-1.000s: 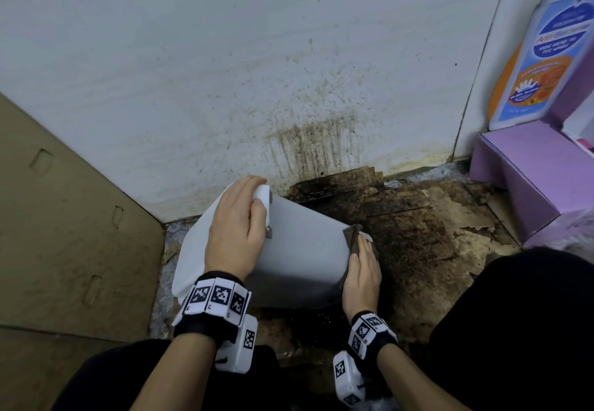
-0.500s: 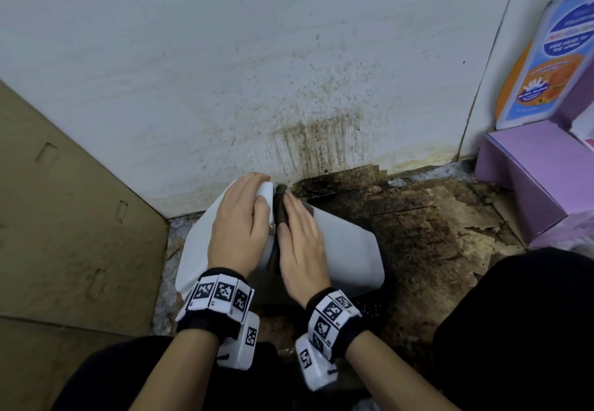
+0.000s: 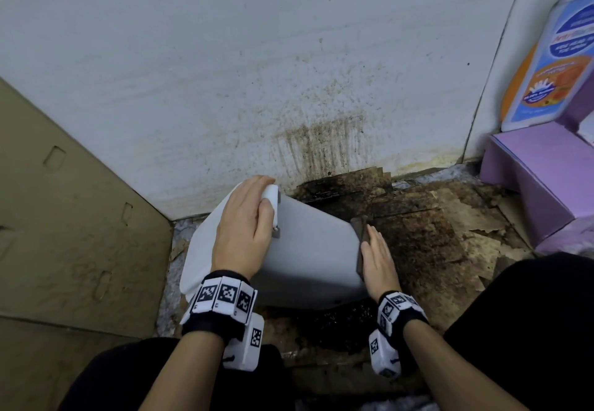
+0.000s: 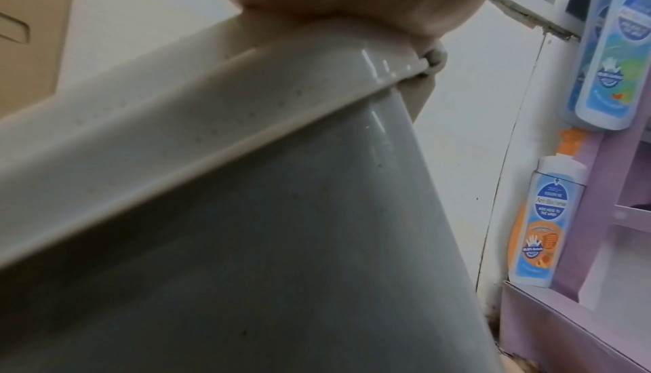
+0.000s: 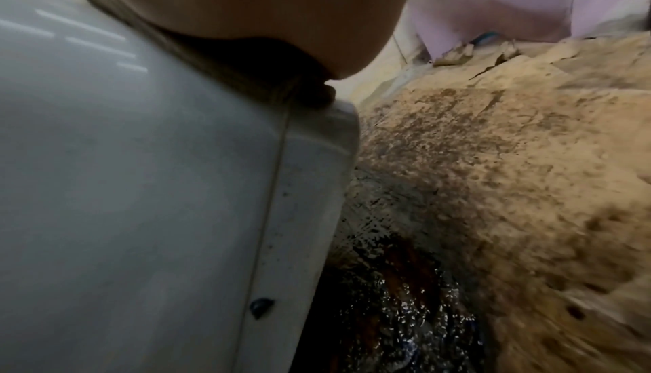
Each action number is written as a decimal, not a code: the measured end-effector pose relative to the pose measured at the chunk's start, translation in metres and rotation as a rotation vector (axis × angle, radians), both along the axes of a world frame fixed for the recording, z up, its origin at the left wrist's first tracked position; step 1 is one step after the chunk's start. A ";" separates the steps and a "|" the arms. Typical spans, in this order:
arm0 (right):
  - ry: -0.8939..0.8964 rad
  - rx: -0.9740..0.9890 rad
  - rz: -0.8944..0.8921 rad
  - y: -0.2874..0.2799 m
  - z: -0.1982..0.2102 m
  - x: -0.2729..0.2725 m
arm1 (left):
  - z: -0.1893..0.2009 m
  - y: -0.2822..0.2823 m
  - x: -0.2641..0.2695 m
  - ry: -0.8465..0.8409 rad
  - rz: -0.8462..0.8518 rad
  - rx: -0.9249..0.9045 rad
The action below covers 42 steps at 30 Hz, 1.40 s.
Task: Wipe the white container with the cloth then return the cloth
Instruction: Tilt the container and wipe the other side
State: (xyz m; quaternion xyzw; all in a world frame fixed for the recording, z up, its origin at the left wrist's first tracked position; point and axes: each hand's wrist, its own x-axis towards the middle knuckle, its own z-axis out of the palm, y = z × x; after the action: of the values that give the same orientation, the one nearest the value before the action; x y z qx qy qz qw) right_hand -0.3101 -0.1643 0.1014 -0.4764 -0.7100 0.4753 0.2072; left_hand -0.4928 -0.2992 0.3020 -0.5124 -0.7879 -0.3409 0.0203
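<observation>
The white container (image 3: 308, 250) lies tilted on its side on the stained floor, rim toward the wall. My left hand (image 3: 247, 227) grips its rim at the upper left, fingers curled over the edge; the left wrist view shows the rim (image 4: 211, 117) under my palm. My right hand (image 3: 376, 256) lies flat with straight fingers and presses a dark cloth (image 3: 358, 227) against the container's base end on the right. In the right wrist view the cloth (image 5: 225, 53) sits squeezed between my palm and the container's wall (image 5: 141, 184).
A sheet of cardboard (image 3: 64, 233) leans at the left. The stained white wall (image 3: 257, 57) stands just behind. A purple shelf (image 3: 540, 179) with a blue-and-orange bottle (image 3: 553, 63) stands at the right. Wet, dirty, peeling floor (image 3: 434, 243) spreads beside the container. My dark-clad knees flank it.
My right hand slid the cloth from the container's base up to the rim beside my left hand, then back right to the base end. The left hand kept its grip.
</observation>
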 end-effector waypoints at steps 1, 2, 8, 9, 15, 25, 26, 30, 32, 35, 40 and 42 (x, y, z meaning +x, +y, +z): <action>-0.013 -0.036 -0.001 0.001 -0.001 0.002 | 0.000 0.001 0.001 0.006 -0.002 0.003; -0.019 -0.058 0.005 0.002 -0.001 0.002 | 0.000 0.001 0.002 0.012 0.000 0.006; 0.018 -0.074 -0.074 -0.008 0.010 -0.010 | 0.000 0.002 0.000 0.021 0.023 0.012; 0.014 -0.056 -0.079 -0.011 0.014 -0.014 | 0.000 0.002 0.000 0.025 0.023 0.012; 0.154 0.102 0.010 -0.057 0.078 -0.054 | -0.001 0.002 0.002 0.029 0.022 0.016; 0.247 0.439 0.187 -0.069 0.094 -0.068 | -0.002 -0.001 -0.001 0.007 0.003 -0.008; 0.238 0.430 0.182 -0.064 0.086 -0.062 | -0.001 -0.002 -0.002 0.006 0.000 -0.007; 0.162 0.292 0.122 -0.036 0.042 -0.033 | -0.001 -0.002 -0.005 -0.007 -0.005 -0.015; 0.108 0.173 0.066 -0.023 0.021 -0.018 | -0.001 -0.002 -0.003 -0.008 -0.004 -0.013; 0.084 -0.012 -0.033 -0.010 0.008 -0.007 | 0.000 0.000 -0.001 0.002 -0.007 -0.004; 0.021 -0.039 -0.100 -0.017 0.021 -0.022 | 0.000 0.001 0.001 0.014 0.019 0.013; 0.055 -0.029 -0.126 -0.028 0.035 -0.034 | 0.000 0.000 0.002 0.015 0.022 0.013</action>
State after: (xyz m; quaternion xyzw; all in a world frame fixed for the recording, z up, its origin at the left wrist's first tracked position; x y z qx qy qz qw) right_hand -0.3442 -0.1925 0.1368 -0.5098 -0.6658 0.4845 0.2490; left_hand -0.4909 -0.2992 0.3017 -0.5059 -0.7912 -0.3420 0.0335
